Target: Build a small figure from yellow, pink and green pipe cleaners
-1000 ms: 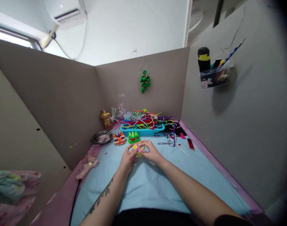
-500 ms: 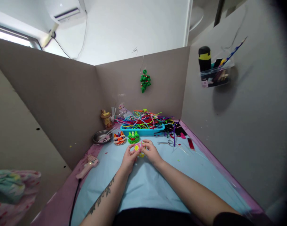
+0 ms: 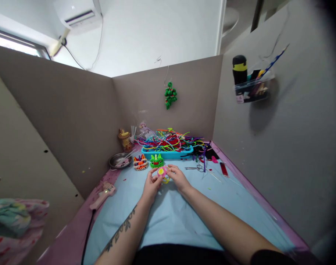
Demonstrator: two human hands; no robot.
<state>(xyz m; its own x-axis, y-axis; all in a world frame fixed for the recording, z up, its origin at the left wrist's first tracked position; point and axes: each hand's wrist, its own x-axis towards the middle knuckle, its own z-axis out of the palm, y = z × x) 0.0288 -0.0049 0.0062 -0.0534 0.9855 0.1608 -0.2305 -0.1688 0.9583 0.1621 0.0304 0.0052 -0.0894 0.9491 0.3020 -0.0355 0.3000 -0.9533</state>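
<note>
Above the middle of the blue cloth, both hands have hold of a small pink and yellow pipe-cleaner piece (image 3: pixel 161 171) with a yellow round spot on its pink face. My left hand (image 3: pixel 152 184) pinches its left and lower side between thumb and fingers. At its right edge, my right hand (image 3: pixel 179 179) is closed with fingertips on the piece; a yellow strand shows below, between the hands. Just behind stand a green pipe-cleaner animal head (image 3: pixel 156 161) and an orange one (image 3: pixel 140 162), both upright on the cloth.
A blue tray (image 3: pixel 168 155) heaped with coloured pipe cleaners is at the back. Scissors (image 3: pixel 197 168) and a red strip (image 3: pixel 223 169) lie to the right. On the left are a metal bowl (image 3: pixel 120 161) and a corded pink glue gun (image 3: pixel 103 197). Grey partitions (image 3: pixel 168 114) enclose the table.
The pink piece has turned so that more of its pink face and yellow spot shows. My right fingers have shifted slightly to its right edge.
</note>
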